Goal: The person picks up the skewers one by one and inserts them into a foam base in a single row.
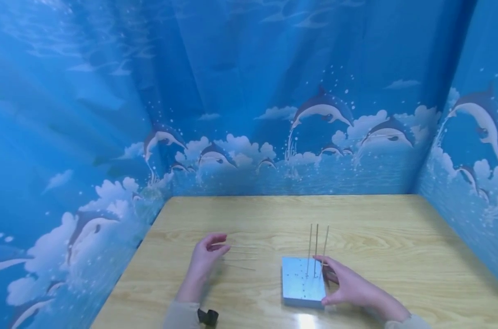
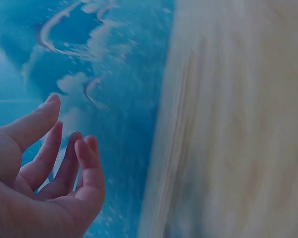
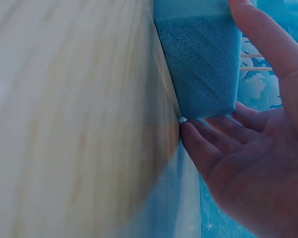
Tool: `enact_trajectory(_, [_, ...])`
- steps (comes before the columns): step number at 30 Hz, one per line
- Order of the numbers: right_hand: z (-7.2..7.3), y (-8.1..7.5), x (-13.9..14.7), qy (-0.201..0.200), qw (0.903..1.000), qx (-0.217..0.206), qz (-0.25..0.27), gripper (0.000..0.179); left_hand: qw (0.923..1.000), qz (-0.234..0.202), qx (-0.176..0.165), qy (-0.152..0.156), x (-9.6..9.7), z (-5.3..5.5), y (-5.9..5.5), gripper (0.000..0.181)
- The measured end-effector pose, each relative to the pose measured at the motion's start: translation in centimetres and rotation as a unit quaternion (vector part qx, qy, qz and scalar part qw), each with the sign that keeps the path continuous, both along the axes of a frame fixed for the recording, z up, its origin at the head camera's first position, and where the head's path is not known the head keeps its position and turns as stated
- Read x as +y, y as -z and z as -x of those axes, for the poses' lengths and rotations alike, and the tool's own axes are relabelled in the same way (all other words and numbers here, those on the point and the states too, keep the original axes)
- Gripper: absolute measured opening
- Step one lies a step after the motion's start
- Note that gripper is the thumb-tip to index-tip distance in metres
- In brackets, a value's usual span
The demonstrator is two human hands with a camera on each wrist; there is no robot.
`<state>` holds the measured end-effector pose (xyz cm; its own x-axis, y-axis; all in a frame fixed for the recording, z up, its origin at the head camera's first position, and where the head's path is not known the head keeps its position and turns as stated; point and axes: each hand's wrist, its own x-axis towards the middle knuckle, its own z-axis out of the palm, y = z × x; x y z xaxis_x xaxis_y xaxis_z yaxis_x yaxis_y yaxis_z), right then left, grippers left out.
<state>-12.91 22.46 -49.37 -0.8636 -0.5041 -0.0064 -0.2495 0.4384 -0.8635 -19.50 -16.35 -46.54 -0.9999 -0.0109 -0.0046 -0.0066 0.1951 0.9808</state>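
Right hand [image 1: 352,285] bracketing the pale blue block [image 1: 296,283], I am gripping it by its right side, thumb pressing at the near corner and fingers reaching round the far one. The block is sitting on the tabletop [image 1: 249,214], about midway between the left and right edges and well short of the far edge; the near edge is lying outside my sight. Three upright sticks [image 1: 316,249] are standing in the block's right half, the rightmost leaning outward close beside my fingers, and I am unable to tell whether they are touching. My left hand [image 1: 205,258] is hovering, fingers loosely bent with nothing visible between them, near the loose sticks [image 1: 240,267], which are lying between the block and the tabletop's left edge. I am judging the crowding at my right hand the main risk: a slipping finger could be knocking the leaning stick askew. Squeezing too hard could be denting the block, if it is foam, as its rough side is suggesting; holding too lightly could be letting it skid under a sideways push. On the left, a careless brush could be rolling the loose sticks towards the far edge, or a pinch catching two together.
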Motion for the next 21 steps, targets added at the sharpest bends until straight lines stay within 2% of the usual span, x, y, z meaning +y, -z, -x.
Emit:
enact_trajectory(5, [0.0,0.0,0.0,0.002,1.0,0.006,-0.006,0.116,0.9992,0.037,-0.011,-0.013,-1.1,0.1,1.4,0.036])
enact_trajectory(10, [0.0,0.1,0.0,-0.001,0.9999,0.011,-0.006,0.115,0.9943,0.103,-0.019,-0.022,-1.9,0.5,2.2,0.026])
enact_trajectory(15, [0.0,0.2,0.0,-0.005,0.9999,0.015,-0.004,0.113,0.9882,0.15,-0.032,-0.01,-2.5,0.8,2.7,0.019])
enact_trajectory(21, [0.0,0.1,0.1,-0.006,0.9999,0.007,0.004,0.113,0.9801,0.193,-0.046,0.001,-3.3,1.1,3.4,0.02])
